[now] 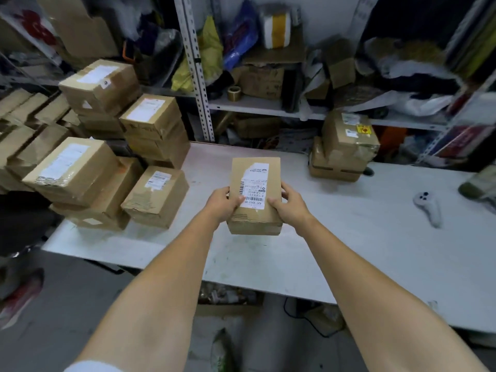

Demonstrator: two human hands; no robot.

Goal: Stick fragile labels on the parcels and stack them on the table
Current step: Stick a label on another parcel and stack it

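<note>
one white table (349, 253) is carrying everything. at its left end a pile of parcels (107, 157) is showing four white-labelled tops, with more boxes beneath that i cannot count. a stack of two parcels (341, 149) is sitting at the far edge, the upper one wearing one yellow sticker (363, 129). one held parcel (257, 224) is hovering or resting at the table's middle, its long axis running away from the person, its shipping label (253, 186) facing up. the left hand (222, 202) is grasping its left edge and the right hand (290, 206) its right edge. one white controller (428, 206) is lying well to the right.
</note>
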